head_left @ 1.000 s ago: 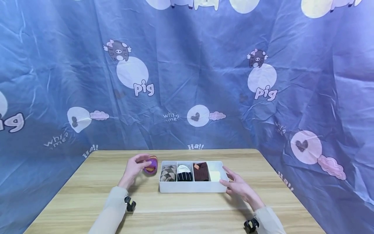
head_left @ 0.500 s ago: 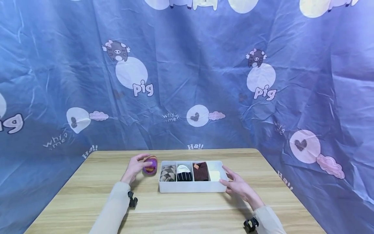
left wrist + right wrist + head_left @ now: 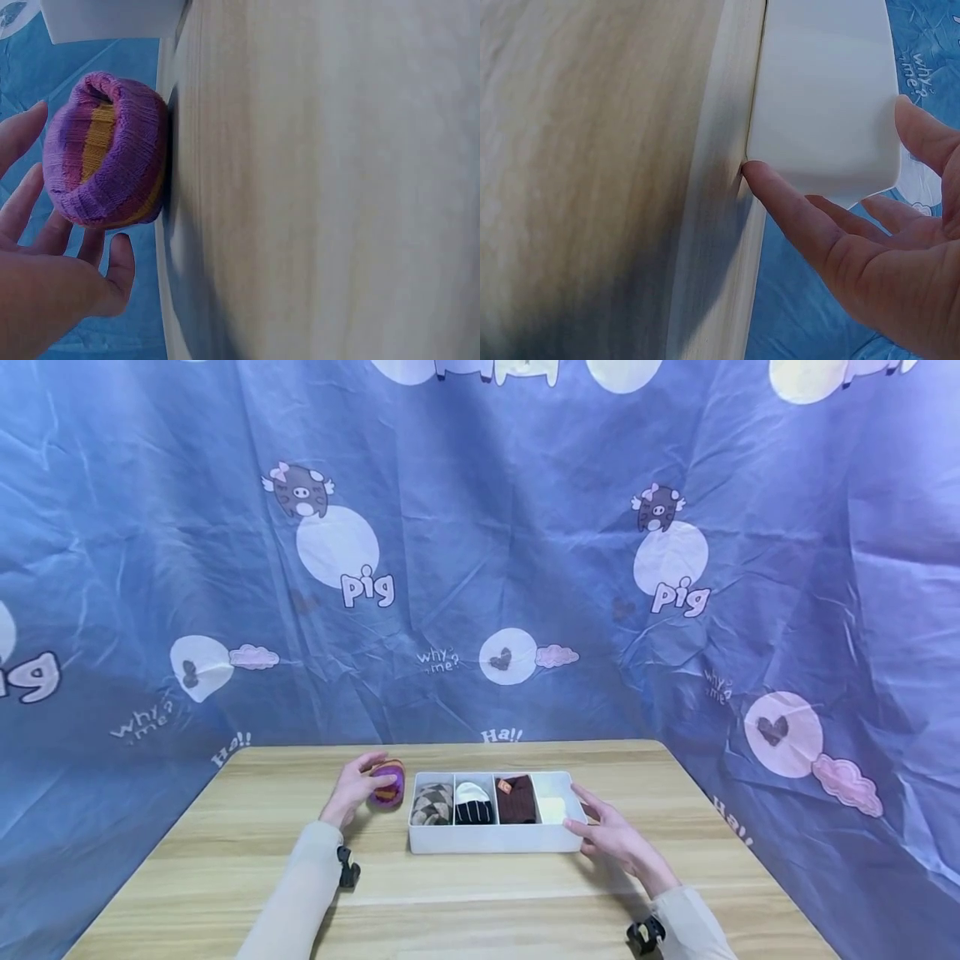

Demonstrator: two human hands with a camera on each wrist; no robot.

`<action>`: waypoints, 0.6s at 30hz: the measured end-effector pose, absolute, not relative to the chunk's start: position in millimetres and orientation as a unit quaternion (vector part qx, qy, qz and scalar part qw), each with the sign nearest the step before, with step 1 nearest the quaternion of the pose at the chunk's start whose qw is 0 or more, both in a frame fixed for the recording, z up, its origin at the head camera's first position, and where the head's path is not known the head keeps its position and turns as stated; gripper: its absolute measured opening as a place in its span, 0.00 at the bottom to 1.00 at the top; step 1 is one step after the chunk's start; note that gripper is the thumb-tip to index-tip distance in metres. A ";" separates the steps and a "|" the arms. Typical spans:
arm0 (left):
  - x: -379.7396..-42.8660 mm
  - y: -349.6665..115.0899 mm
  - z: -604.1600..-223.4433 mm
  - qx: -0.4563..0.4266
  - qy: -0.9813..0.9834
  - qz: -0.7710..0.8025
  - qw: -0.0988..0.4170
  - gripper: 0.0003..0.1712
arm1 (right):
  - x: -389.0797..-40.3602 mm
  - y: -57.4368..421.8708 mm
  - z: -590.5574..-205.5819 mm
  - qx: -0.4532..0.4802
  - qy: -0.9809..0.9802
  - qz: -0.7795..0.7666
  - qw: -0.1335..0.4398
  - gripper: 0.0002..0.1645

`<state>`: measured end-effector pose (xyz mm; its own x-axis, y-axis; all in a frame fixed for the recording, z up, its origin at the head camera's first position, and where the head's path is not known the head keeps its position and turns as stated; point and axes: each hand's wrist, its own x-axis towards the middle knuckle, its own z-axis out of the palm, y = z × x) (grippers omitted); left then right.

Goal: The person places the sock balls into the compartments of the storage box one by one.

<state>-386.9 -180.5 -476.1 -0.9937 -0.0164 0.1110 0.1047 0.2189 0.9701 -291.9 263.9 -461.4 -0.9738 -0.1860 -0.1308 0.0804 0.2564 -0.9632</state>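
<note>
A rolled sock (image 3: 388,792) with purple and orange bands stands on the table; its folded purple cuff faces me in the left wrist view. My left hand (image 3: 356,788) lies against it from the left. The fingers (image 3: 26,206) are spread and relaxed, and some tips are hidden behind the sock. A white divided box (image 3: 491,840) sits right of the sock. It holds a grey-brown patterned sock (image 3: 432,805), a black-and-white one (image 3: 473,805) and a dark maroon one (image 3: 515,802). My right hand (image 3: 611,837) touches the box's right end with outstretched fingers.
Something pale yellow (image 3: 552,811) shows in the box's rightmost compartment; its kind is unclear. The wood-grain table (image 3: 465,914) runs back to a blue printed curtain (image 3: 457,552), which also hangs along both sides.
The left wrist has shifted slightly to the right and turned a little, with the hand still at the purple sock. The right hand and the box look unmoved.
</note>
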 end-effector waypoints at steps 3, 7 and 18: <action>-386.8 -178.1 -477.2 -0.027 -0.783 -0.620 0.048 0.36 | -291.5 265.1 -460.8 -0.034 0.785 -0.608 0.111 0.50; -384.9 -176.6 -480.0 -0.024 -0.788 -0.613 0.048 0.34 | -288.2 264.4 -461.8 -0.040 0.787 -0.607 0.109 0.49; -379.4 -178.4 -474.9 -0.031 -0.805 -0.592 0.008 0.35 | -288.3 264.5 -459.3 -0.043 0.781 -0.612 0.114 0.50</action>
